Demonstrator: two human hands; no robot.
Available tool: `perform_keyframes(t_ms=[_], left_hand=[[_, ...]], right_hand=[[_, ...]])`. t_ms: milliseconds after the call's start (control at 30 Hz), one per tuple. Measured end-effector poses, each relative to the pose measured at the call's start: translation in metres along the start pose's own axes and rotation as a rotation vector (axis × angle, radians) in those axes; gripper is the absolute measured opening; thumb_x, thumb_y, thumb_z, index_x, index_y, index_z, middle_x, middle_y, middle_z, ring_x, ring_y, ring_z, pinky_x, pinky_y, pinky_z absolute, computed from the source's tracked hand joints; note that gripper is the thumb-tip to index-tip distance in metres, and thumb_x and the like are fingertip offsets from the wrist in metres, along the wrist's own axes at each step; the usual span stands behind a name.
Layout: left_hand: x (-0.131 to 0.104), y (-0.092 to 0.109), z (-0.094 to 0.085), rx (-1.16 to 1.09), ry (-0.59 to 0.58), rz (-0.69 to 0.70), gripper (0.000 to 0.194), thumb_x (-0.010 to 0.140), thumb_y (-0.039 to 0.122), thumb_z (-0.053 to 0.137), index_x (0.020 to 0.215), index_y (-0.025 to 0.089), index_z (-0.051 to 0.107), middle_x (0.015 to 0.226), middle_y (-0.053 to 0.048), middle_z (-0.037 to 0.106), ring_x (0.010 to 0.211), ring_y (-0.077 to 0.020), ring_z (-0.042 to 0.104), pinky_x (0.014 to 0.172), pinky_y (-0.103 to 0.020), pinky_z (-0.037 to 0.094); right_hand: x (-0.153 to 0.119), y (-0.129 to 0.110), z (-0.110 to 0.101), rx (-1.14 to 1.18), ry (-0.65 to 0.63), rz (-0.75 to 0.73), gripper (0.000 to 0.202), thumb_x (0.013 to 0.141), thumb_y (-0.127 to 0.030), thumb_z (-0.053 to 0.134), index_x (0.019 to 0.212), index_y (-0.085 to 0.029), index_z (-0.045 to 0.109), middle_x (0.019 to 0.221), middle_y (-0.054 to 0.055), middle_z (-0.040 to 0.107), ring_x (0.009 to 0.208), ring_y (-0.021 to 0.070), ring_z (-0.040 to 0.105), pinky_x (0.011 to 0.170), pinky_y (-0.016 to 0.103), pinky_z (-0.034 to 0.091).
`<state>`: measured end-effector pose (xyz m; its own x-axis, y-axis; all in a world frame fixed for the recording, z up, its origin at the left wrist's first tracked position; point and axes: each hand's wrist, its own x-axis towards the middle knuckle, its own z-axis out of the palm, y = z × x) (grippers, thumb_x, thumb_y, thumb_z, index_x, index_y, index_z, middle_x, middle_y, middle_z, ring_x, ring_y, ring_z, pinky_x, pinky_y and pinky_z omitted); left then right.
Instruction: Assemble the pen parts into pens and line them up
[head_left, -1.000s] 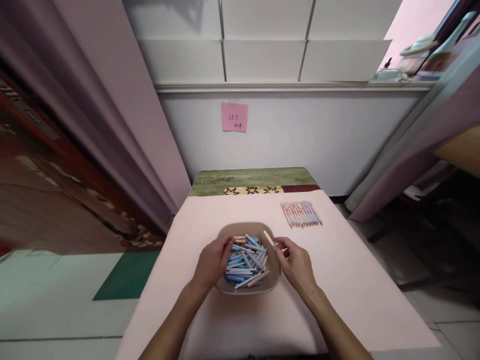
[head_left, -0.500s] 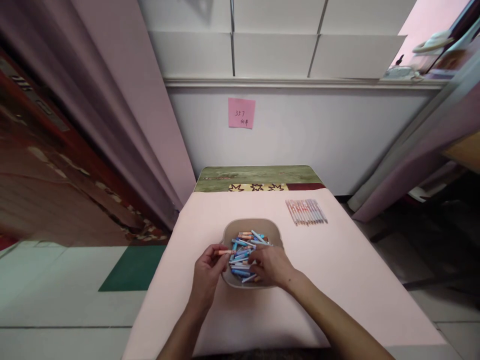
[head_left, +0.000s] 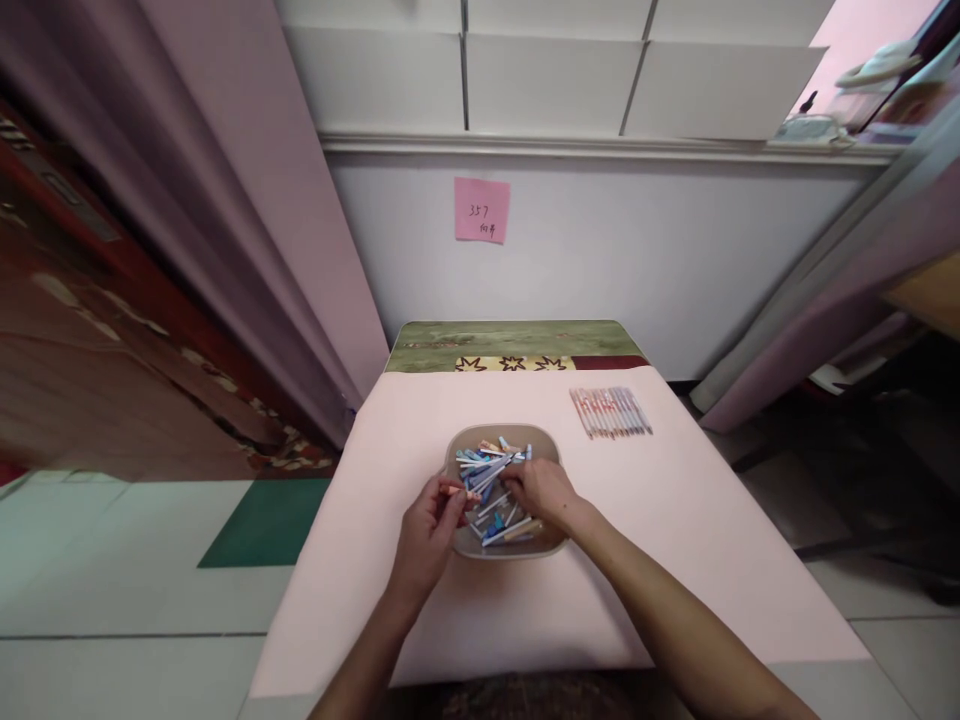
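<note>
A grey-brown bowl (head_left: pixel 504 433) holds many small sticks like pens or caps (head_left: pixel 487 475), mostly blue and white, some orange. At its left rim, my left hand (head_left: pixel 431 525) pinches a small orange piece (head_left: pixel 461 493) between thumb and fingers. My right hand (head_left: pixel 544 492) reaches inside over the right part of the bowl, its curled fingertips among the sticks; what they grip is hidden. Behind and to the right, a flat row of pens (head_left: pixel 611 412) lies side by side on the pink cloth.
The pink-covered table (head_left: pixel 420 400) shows a green wooden-patterned far edge (head_left: pixel 435 343). Beyond it stands a white wall with a pink note (head_left: pixel 481 210). Purple curtains (head_left: pixel 247 200) hang at the left, and a greyish curtain (head_left: pixel 810 300) at the right.
Inside the bowl my right hand has shifted a little, and the sticks lie differently, some bunched toward the back. My left hand still holds the orange piece. The view has tilted slightly.
</note>
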<state>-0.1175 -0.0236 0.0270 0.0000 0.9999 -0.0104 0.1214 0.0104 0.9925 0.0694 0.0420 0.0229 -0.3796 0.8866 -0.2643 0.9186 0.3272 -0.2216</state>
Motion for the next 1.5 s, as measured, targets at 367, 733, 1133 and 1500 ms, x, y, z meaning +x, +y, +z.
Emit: perform_keyframes(t_ms=[367, 733, 1133, 1500], left_hand=[[0.009, 0.005, 0.008, -0.309, 0.151, -0.140, 0.028, 0.076, 0.041, 0.066, 0.088, 0.018, 0.054, 0.083, -0.003, 0.070, 0.064, -0.0176, 0.068, 0.064, -0.034, 0.056], [0.006, 0.004, 0.008, -0.324, 0.164, -0.147, 0.031, 0.076, 0.039, 0.066, 0.095, 0.017, 0.055, 0.083, -0.002, 0.069, 0.067, -0.0169, 0.068, 0.062, -0.032, 0.058], [0.007, -0.001, 0.014, -0.470, 0.200, -0.196, 0.033, 0.076, 0.037, 0.067, 0.096, 0.017, 0.050, 0.083, -0.004, 0.070, 0.066, -0.0167, 0.069, 0.066, -0.034, 0.056], [0.004, 0.002, 0.014, -0.531, 0.235, -0.203, 0.034, 0.075, 0.035, 0.069, 0.096, 0.018, 0.049, 0.082, -0.004, 0.071, 0.066, -0.0163, 0.069, 0.067, -0.033, 0.056]], right_hand=[[0.004, -0.005, 0.003, 0.044, -0.009, -0.006, 0.023, 0.083, -0.032, 0.055, 0.096, -0.027, 0.073, 0.094, 0.006, 0.074, 0.090, 0.0223, 0.067, 0.073, 0.027, 0.045], [0.004, -0.009, 0.005, 0.136, -0.014, -0.132, 0.027, 0.087, -0.026, 0.049, 0.102, -0.029, 0.072, 0.099, 0.001, 0.073, 0.091, 0.0167, 0.066, 0.072, 0.021, 0.044], [0.000, -0.003, 0.007, 0.006, -0.037, -0.093, 0.022, 0.079, -0.022, 0.057, 0.089, -0.027, 0.076, 0.088, 0.006, 0.075, 0.086, 0.0241, 0.069, 0.072, 0.027, 0.047], [0.003, -0.015, 0.012, -0.118, -0.065, -0.136, 0.023, 0.081, -0.016, 0.054, 0.091, -0.013, 0.074, 0.090, 0.017, 0.073, 0.088, 0.0290, 0.069, 0.075, 0.034, 0.050]])
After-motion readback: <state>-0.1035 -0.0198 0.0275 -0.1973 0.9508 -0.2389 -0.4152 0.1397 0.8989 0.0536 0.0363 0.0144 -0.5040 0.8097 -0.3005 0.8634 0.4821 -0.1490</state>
